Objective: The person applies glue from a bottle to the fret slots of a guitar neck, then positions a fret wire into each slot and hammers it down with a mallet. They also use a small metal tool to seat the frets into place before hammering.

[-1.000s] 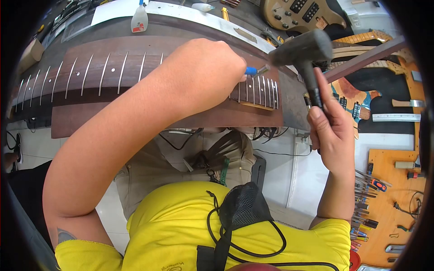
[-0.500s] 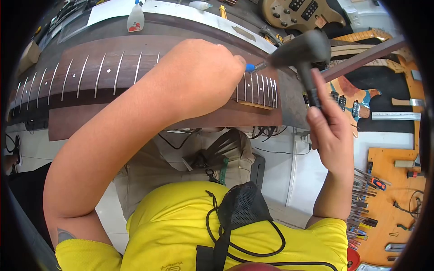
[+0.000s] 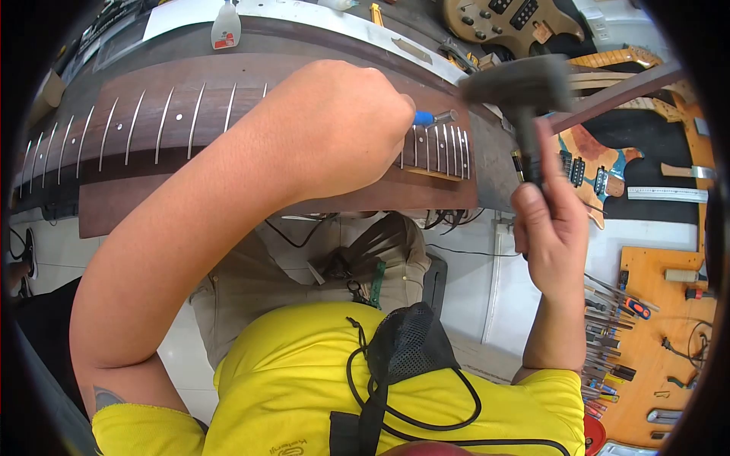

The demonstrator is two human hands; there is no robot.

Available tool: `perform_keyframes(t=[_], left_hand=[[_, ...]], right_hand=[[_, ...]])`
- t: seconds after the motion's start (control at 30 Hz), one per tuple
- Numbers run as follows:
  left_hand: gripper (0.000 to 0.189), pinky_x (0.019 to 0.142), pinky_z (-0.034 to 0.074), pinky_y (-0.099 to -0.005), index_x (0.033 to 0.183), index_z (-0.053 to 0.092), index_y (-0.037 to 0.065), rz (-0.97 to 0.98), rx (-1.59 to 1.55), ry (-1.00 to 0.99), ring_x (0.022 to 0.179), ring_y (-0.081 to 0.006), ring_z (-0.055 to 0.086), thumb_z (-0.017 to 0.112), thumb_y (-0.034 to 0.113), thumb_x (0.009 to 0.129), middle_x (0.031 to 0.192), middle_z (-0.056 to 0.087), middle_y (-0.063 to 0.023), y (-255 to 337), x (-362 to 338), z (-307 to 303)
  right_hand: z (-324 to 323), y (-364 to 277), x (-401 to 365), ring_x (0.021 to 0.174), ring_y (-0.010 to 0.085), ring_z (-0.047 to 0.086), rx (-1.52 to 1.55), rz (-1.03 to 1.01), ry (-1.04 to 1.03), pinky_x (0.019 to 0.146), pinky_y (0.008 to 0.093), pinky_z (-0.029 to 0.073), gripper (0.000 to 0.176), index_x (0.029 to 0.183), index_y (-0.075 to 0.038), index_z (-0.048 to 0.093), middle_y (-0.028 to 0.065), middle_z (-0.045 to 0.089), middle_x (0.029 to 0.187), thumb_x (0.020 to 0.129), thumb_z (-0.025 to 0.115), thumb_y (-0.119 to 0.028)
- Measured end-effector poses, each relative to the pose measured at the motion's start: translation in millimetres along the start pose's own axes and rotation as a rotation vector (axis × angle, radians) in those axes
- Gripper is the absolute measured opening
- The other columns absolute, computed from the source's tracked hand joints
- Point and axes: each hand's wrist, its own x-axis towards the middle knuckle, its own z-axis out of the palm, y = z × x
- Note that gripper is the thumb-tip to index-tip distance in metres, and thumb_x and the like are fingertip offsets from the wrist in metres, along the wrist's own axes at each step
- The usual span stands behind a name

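My left hand (image 3: 357, 125) is closed around a blue-handled tool (image 3: 426, 118), low over the guitar fretboard (image 3: 179, 118). The tool's metal end (image 3: 450, 116) points right; its other end is hidden by my fingers. Dark wood, shiny metal frets and pale dots make up the fretboard, which runs under my forearm. In my right hand (image 3: 551, 216), to the right of the board, is the handle of a black mallet (image 3: 521, 83). The mallet's blurred head is raised a little to the right of the tool's metal end, with a gap between them.
Beneath the fretboard lies a brown board (image 3: 152, 201). At the back stands a white glue bottle (image 3: 226, 26). An electric guitar body (image 3: 513, 23) rests at the far right, with another blue-and-brown guitar body (image 3: 589, 171) closer. Several hand tools hang on an orange panel (image 3: 646, 304).
The mallet head has moved slightly right, away from the blue tool's metal end. My right hand has dropped a little. My left hand keeps its grip in nearly the same place.
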Motion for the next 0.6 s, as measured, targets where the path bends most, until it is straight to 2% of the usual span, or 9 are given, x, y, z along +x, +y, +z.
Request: perform_keyframes(t=[0.17, 0.23, 0.43, 0.47, 0.53, 0.6], left_hand=[[0.014, 0.071, 0.053, -0.0515, 0.094, 0.068, 0.002, 0.006, 0.022, 0.006, 0.078, -0.0409, 0.068, 0.064, 0.014, 0.091, 0.077, 0.069, -0.0192, -2, -1, 0], [0.015, 0.071, 0.053, -0.0514, 0.097, 0.069, 0.002, 0.021, -0.009, 0.019, 0.078, -0.0406, 0.068, 0.064, 0.014, 0.091, 0.077, 0.069, -0.0188, -1, -1, -2], [0.018, 0.072, 0.053, -0.0507, 0.102, 0.072, 0.003, 0.021, -0.013, -0.017, 0.079, -0.0403, 0.067, 0.064, 0.014, 0.090, 0.077, 0.069, -0.0184, -2, -1, -4], [0.018, 0.072, 0.053, -0.0507, 0.102, 0.072, 0.003, 0.020, -0.021, -0.020, 0.079, -0.0403, 0.067, 0.064, 0.014, 0.090, 0.077, 0.069, -0.0184, -1, -2, -4], [0.018, 0.072, 0.053, -0.0506, 0.101, 0.073, 0.004, 0.035, -0.026, -0.028, 0.078, -0.0402, 0.067, 0.065, 0.014, 0.089, 0.077, 0.068, -0.0182, -1, -2, -8], [0.018, 0.071, 0.053, -0.0507, 0.100, 0.074, 0.004, 0.051, -0.019, -0.017, 0.078, -0.0401, 0.067, 0.065, 0.013, 0.089, 0.077, 0.068, -0.0181, -1, -1, -8]], right_hand=[[-2, 1, -8, 0.053, 0.0001, 0.035, 0.027, -0.024, 0.042, 0.048, 0.0177, 0.029, 0.059, 0.162, -0.009, 0.035, -0.0080, 0.048, 0.073, 0.106, 0.054, -0.010], [5, -3, -11, 0.053, 0.0002, 0.035, 0.060, -0.019, 0.122, 0.048, 0.0175, 0.029, 0.059, 0.162, -0.008, 0.034, -0.0072, 0.048, 0.074, 0.106, 0.054, -0.011], [-3, 8, -18, 0.054, 0.0013, 0.040, -0.011, -0.040, -0.017, 0.046, 0.0184, 0.031, 0.063, 0.165, -0.010, 0.027, -0.0058, 0.052, 0.075, 0.107, 0.052, -0.012], [4, 9, -22, 0.055, 0.0012, 0.040, -0.024, -0.049, 0.045, 0.046, 0.0183, 0.032, 0.064, 0.165, -0.010, 0.026, -0.0059, 0.052, 0.075, 0.106, 0.052, -0.009], [-1, 22, -25, 0.054, 0.0014, 0.040, -0.091, -0.084, -0.010, 0.046, 0.0183, 0.032, 0.064, 0.165, -0.009, 0.027, -0.0057, 0.053, 0.076, 0.106, 0.052, -0.008], [-5, 17, -28, 0.055, 0.0020, 0.040, -0.153, -0.006, -0.158, 0.049, 0.0182, 0.035, 0.063, 0.164, -0.008, 0.029, -0.0036, 0.055, 0.082, 0.106, 0.052, -0.007]])
